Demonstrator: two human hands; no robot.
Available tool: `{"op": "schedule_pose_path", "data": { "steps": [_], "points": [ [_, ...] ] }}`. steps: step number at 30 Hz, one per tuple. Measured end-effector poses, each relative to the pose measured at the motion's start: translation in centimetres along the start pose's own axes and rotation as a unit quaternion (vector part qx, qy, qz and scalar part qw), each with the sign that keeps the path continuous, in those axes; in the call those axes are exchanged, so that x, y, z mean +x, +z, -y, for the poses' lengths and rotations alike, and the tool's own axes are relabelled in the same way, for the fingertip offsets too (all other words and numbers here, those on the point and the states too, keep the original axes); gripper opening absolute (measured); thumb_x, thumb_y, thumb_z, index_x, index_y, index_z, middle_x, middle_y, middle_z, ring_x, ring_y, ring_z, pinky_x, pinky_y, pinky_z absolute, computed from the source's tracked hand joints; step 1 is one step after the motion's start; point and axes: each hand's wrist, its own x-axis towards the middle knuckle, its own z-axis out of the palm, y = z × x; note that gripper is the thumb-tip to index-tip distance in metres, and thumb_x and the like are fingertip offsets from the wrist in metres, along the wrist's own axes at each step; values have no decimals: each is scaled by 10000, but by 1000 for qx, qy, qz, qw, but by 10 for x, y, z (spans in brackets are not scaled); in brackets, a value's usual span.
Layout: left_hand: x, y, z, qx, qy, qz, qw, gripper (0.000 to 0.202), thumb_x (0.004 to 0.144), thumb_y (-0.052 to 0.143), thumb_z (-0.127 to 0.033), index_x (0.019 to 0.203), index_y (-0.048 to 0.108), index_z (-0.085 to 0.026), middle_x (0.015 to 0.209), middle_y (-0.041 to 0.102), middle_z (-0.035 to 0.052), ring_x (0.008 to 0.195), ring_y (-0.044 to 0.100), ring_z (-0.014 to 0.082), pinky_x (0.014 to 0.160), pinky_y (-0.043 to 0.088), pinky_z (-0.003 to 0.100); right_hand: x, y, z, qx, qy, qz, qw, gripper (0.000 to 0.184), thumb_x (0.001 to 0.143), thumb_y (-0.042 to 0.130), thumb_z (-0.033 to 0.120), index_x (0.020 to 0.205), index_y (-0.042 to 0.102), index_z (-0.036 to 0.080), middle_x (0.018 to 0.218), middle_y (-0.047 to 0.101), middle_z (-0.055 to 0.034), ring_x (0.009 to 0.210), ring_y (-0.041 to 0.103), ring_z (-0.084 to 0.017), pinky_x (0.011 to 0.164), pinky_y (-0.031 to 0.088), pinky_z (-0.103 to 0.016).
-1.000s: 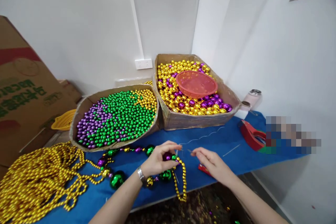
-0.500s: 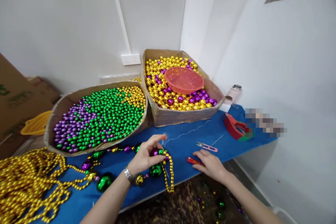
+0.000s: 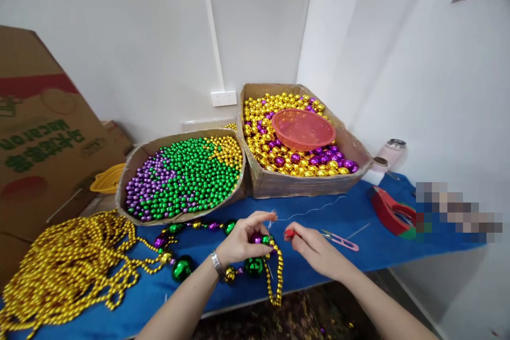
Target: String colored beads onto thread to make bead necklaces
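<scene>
**Right hand now carries the red object at the strand end**

The left hand (image 3: 243, 239) is closed on the bead strand (image 3: 255, 265), thumb and forefinger pinched above a purple bead (image 3: 255, 237). This grip matches the one half a second ago. The strand lies along the front of the blue surface (image 3: 358, 223), and its gold loop hangs over the edge. A white thread (image 3: 306, 210) runs from the pinched fingertips across the surface towards the right.

The right hand (image 3: 316, 249) has changed. Half a second ago it lay flat over a small red object (image 3: 289, 234) on the surface, well apart from the left hand. Now its fingers are closed on that object, which is off the surface and near the left fingertips.

The pink snips (image 3: 340, 240) lie on the surface just beside the right hand, as before.

Behind the hands stand a box of small beads (image 3: 131, 162) and a box of larger beads (image 3: 298, 183), touching at the corner. The heap of gold chains (image 3: 59, 271) is unchanged at the left.
</scene>
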Motion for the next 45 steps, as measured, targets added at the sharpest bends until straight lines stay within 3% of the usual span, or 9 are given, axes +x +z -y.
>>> {"op": "schedule_pose_path", "data": {
  "steps": [6, 14, 21, 36, 41, 45],
  "points": [
    [0, 1, -3, -22, 2, 9, 1000, 667, 650, 773, -184, 1259, 523, -290, 1195, 497, 79, 768, 531, 102, 659, 465, 220, 23, 6, 4, -76, -37, -17, 996, 341, 966, 265, 338, 745, 488, 208, 706, 581, -2, 682, 541, -145, 631, 371, -250],
    [0, 0, -2, -50, -13, 15, 999, 657, 636, 785, -181, 1236, 544, -299, 1237, 482, 75, 760, 545, 99, 648, 466, 220, 26, 7, 3, -187, -82, -33, 978, 326, 939, 282, 248, 747, 542, 204, 713, 604, -29, 694, 529, -162, 644, 347, -268],
    [1, 1, 1, -89, -38, 13, 995, 692, 595, 812, -182, 1226, 554, -300, 1245, 471, 70, 755, 540, 98, 614, 462, 208, 31, 5, 3, -253, -108, -45, 960, 291, 926, 341, 270, 734, 549, 202, 696, 590, -26, 683, 498, -158, 632, 337, -266],
    [2, 3, -4, -72, -39, 11, 997, 688, 606, 806, -209, 1238, 541, -273, 1246, 495, 85, 738, 546, 96, 594, 461, 202, 26, 3, 6, -271, -101, -56, 956, 253, 914, 412, 366, 771, 554, 214, 745, 590, -31, 748, 507, -173, 649, 369, -262],
    [7, 0, -24, 16, 10, -20, 1000, 639, 673, 756, -199, 1259, 514, -277, 1297, 455, 97, 757, 564, 98, 618, 476, 208, -1, 5, -26, -235, -36, -101, 966, 172, 936, 391, 343, 966, 526, 241, 892, 630, -22, 839, 565, -177, 692, 425, -278],
    [19, -7, -52, 39, 60, -56, 996, 652, 679, 746, -191, 1276, 494, -273, 1354, 415, 111, 760, 574, 100, 642, 504, 221, -31, 28, -70, -218, 36, -163, 962, 257, 915, 399, 402, 798, 543, 225, 717, 616, -49, 736, 591, -234, 632, 445, -344]
  ]
}}
